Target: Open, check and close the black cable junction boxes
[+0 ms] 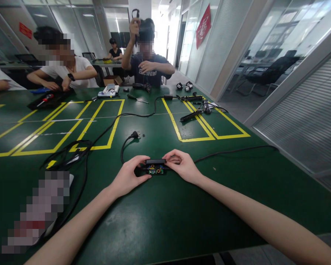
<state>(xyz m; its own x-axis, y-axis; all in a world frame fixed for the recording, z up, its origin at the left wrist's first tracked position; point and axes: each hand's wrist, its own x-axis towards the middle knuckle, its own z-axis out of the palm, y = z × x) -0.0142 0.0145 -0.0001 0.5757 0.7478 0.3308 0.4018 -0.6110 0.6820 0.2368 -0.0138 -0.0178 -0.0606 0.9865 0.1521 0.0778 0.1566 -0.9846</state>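
On the green table in front of me lies a small opened black cable box [156, 170], its circuit board and copper-wound coils showing. A black cover [155, 161] stands along its far edge. My left hand [129, 174] is closed around the left end, thumb at the box's near side and fingertips at the cover. At the right end, my right hand [183, 166] pinches the cover between thumb and fingers. Black cable runs from both ends of the box; the left one curves to a power plug [135, 135] lying beyond my left hand.
Coiled black cable [71, 152] and a pixelated flat object [41, 213] lie to the left. Yellow tape [110, 138] marks the table. A screwdriver [138, 99], a power drill [142, 87] and black handles [190, 116] lie farther off. Other people [146, 68] sit across the table.
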